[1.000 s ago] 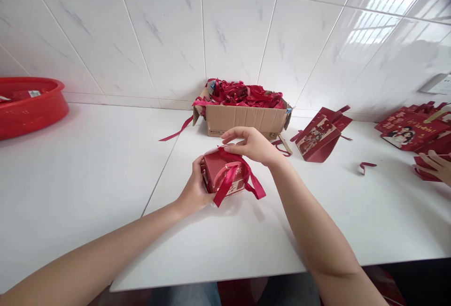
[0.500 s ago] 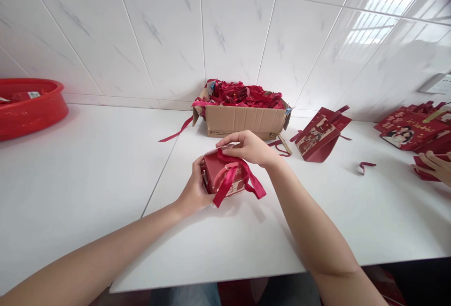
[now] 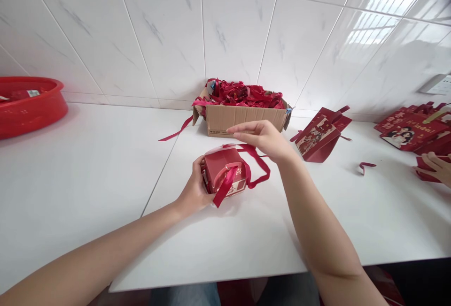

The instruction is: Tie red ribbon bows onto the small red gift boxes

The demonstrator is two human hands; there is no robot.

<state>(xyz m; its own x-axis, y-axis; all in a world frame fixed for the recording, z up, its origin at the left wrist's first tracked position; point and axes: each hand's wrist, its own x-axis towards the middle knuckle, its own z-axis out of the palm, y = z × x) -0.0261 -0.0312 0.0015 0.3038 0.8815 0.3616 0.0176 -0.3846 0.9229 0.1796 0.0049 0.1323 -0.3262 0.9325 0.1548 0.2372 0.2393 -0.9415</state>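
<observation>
A small red box (image 3: 219, 167) was held above the middle of the bench (image 3: 105, 170), between its near and far edges, in front of a cardboard box (image 3: 225, 117). Its left side was enclosed by the left hand (image 3: 193, 192), with that grip wrapped round the box and the thumb set at the near lower corner. The right hand (image 3: 270, 138) was poised just above, its grip narrow; whether the red ribbon (image 3: 224, 188) was touched by it could not be told. The box was judged light, made of thin, fairly stiff card, smooth enough to be let slip and easily dented if squeezed. The ribbon was judged soft and limp. Hold was best taken low on the side walls, near the folded edges, with the curved flap left unpressed.
</observation>
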